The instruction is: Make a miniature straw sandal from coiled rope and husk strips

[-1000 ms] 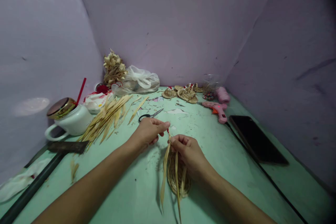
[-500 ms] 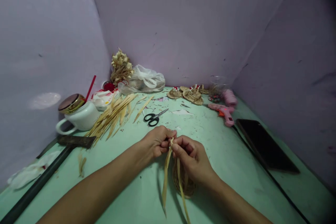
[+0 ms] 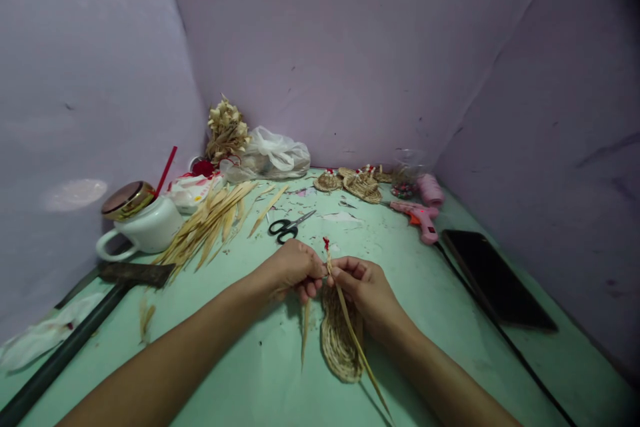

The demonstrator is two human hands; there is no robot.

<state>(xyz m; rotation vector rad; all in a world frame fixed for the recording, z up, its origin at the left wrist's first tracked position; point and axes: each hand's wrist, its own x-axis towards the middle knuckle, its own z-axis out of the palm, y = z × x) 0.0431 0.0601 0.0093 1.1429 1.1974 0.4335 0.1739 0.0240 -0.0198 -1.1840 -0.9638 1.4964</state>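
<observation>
Fingertips of my left hand (image 3: 299, 270) and my right hand (image 3: 361, 285) meet, pinched on a thin braid (image 3: 329, 258) of dried leaf strips. Its upper end carries a red tie (image 3: 326, 243) and points away from me. One long loose strip (image 3: 357, 341) trails toward me from the right fingers. A shorter strip (image 3: 305, 333) hangs below my left hand. Under my hands lies a coiled woven sole-shaped piece (image 3: 341, 347), partly covered by the right hand. Black-handled scissors (image 3: 290, 227) rest just beyond my left hand.
Dried leaf strips (image 3: 213, 220), a white mug (image 3: 153, 227) and a dark-handled hammer-like tool (image 3: 65, 347) lie left. Small woven slippers (image 3: 360, 185), a plastic bag (image 3: 277, 152) and a pink thread spool (image 3: 430, 190) stand at the back. A pink glue gun (image 3: 420, 215) and phone (image 3: 500, 283) are right.
My left hand has left the braid's red-tied tip and now pinches lower, beside my right fingers. The loose strips have swung apart, one left and one right. More of the woven piece shows.
</observation>
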